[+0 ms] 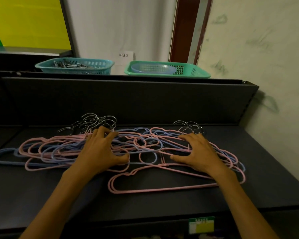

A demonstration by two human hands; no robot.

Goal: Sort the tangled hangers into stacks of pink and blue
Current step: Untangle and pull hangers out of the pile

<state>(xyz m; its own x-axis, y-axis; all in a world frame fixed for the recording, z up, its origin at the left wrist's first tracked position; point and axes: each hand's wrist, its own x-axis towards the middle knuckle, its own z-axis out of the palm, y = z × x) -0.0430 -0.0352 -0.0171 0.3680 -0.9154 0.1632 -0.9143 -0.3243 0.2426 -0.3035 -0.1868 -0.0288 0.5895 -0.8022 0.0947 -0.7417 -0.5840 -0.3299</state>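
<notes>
A tangled pile of pink and blue wire hangers (141, 144) with metal hooks lies spread across a dark shelf (41, 190). One blue hanger (2, 157) sticks out at the far left. A pink hanger (155, 188) lies nearest the front edge. My left hand (100, 152) rests on the middle of the pile, fingers spread and bent over the hangers near a cluster of hooks (95, 123). My right hand (200, 152) rests on the right part of the pile, fingers spread, just below a second cluster of hooks (190, 126).
A dark back panel (128, 100) rises behind the shelf. On the ledge above stand a teal basket (76, 66) with metal clips and a green basket (166, 69) holding a bluish dish. A marked wall is at the right. A green-yellow label (201, 225) hangs on the front edge.
</notes>
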